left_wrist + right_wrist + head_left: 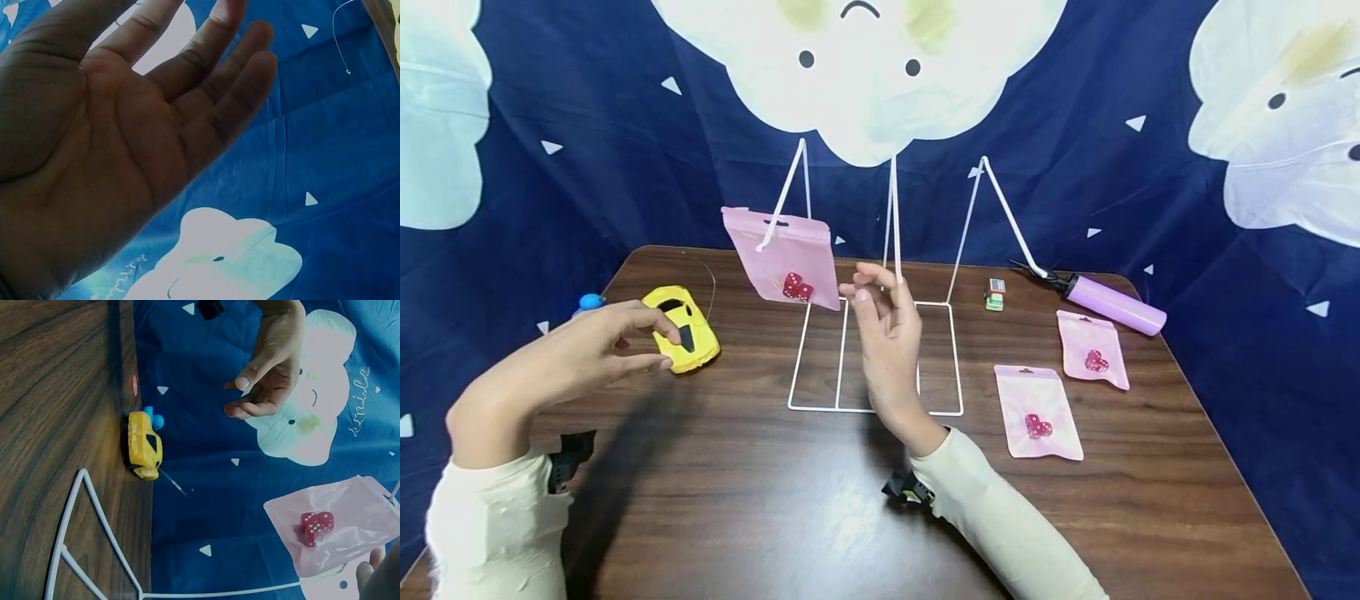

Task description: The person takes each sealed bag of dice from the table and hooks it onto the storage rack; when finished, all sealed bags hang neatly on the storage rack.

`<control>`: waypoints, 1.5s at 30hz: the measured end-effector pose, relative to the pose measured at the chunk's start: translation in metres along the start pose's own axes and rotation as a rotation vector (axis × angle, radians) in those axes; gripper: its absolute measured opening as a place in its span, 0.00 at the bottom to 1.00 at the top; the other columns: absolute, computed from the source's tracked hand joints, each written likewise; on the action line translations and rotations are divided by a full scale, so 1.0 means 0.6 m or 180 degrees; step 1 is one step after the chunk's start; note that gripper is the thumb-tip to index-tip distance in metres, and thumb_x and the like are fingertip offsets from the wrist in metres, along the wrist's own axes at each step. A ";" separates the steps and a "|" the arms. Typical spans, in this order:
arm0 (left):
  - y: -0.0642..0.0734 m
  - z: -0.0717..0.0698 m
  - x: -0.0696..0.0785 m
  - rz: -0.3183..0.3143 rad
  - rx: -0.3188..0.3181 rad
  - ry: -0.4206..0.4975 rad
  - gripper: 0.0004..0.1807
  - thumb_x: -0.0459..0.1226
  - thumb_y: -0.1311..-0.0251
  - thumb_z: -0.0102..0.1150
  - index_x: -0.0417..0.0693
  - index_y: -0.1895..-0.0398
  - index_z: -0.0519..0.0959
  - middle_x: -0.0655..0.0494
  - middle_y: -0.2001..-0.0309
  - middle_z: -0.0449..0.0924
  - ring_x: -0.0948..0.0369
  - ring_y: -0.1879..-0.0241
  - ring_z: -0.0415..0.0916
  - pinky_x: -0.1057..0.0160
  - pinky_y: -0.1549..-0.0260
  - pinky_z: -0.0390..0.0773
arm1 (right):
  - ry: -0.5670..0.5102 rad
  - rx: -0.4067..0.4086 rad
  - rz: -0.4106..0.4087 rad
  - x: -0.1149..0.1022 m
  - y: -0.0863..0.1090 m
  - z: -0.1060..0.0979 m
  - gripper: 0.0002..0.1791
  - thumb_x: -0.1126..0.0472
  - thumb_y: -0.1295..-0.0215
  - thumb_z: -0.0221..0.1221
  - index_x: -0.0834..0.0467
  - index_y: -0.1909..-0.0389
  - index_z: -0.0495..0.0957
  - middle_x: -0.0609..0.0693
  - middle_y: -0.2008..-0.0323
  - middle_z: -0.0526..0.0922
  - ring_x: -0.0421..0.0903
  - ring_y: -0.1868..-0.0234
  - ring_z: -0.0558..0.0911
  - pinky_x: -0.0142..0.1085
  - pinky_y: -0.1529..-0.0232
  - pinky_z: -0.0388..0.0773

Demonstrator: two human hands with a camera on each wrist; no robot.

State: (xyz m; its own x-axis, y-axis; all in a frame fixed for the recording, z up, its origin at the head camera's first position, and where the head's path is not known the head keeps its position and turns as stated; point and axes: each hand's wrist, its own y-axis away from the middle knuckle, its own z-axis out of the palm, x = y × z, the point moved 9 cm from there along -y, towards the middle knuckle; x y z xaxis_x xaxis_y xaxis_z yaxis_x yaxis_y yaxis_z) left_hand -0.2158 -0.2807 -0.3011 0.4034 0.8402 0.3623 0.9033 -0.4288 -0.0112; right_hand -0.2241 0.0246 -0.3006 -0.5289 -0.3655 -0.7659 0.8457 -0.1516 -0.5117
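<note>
A pink zip bag [782, 258] with red dice inside hangs by its slot from the left prong of a white wire rack [957, 358]. Just right of the bag is my right hand [891, 342], raised in front of the rack's middle prong with its fingers loosely bent and nothing held. In the right wrist view the fingers [369, 575] appear close by the bag's edge; whether they touch it I cannot tell. My left hand [602, 342] hovers at the left, its loosely bent fingers overlapping the yellow toy car [688, 333] in the head view. The left wrist view shows its bare palm.
Two more pink bags of dice, one nearer [1037, 412] and one farther [1093, 350], lie at the right. A purple hand pump [1116, 304] and a small green toy [995, 296] are behind them. A blue object [591, 302] sits beyond the left hand.
</note>
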 end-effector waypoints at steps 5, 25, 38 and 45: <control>0.000 0.003 0.001 0.0008 -0.0027 0.0079 0.14 0.30 0.36 0.75 0.38 0.49 0.85 0.54 0.52 0.86 0.66 0.60 0.77 0.63 0.61 0.82 | 0.0061 -0.0073 -0.0046 0.000 0.001 0.001 0.16 0.73 0.21 0.51 0.79 0.39 0.72 0.59 0.45 0.80 0.48 0.47 0.85 0.48 0.35 0.80; -0.023 0.015 0.010 0.0078 -0.0137 0.0086 0.14 0.32 0.37 0.77 0.44 0.50 0.85 0.56 0.51 0.85 0.54 0.52 0.78 0.54 0.51 0.80 | 0.0375 -0.0009 -0.0254 0.004 -0.001 -0.044 0.15 0.73 0.20 0.50 0.80 0.40 0.70 0.71 0.46 0.77 0.52 0.49 0.85 0.48 0.38 0.82; -0.019 0.023 0.005 0.0133 -0.0144 0.0032 0.14 0.31 0.38 0.77 0.43 0.51 0.86 0.58 0.52 0.86 0.55 0.52 0.80 0.55 0.51 0.81 | 0.0522 0.0084 -0.0064 0.020 0.002 -0.100 0.14 0.75 0.20 0.49 0.77 0.40 0.72 0.66 0.46 0.78 0.50 0.47 0.85 0.46 0.35 0.80; -0.023 0.032 0.004 0.0040 -0.0275 0.0133 0.12 0.32 0.35 0.75 0.43 0.50 0.86 0.57 0.51 0.86 0.56 0.52 0.79 0.54 0.49 0.81 | 0.0617 0.0127 0.0011 0.026 0.008 -0.125 0.15 0.74 0.20 0.50 0.76 0.39 0.72 0.54 0.47 0.80 0.46 0.47 0.85 0.45 0.35 0.80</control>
State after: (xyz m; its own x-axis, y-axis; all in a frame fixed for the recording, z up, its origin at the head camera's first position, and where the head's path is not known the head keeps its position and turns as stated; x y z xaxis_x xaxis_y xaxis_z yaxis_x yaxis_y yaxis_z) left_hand -0.2244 -0.2663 -0.3181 0.4064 0.8209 0.4012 0.8816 -0.4677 0.0639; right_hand -0.2334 0.0868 -0.3442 -0.5266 -0.1829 -0.8302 0.8476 -0.1884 -0.4961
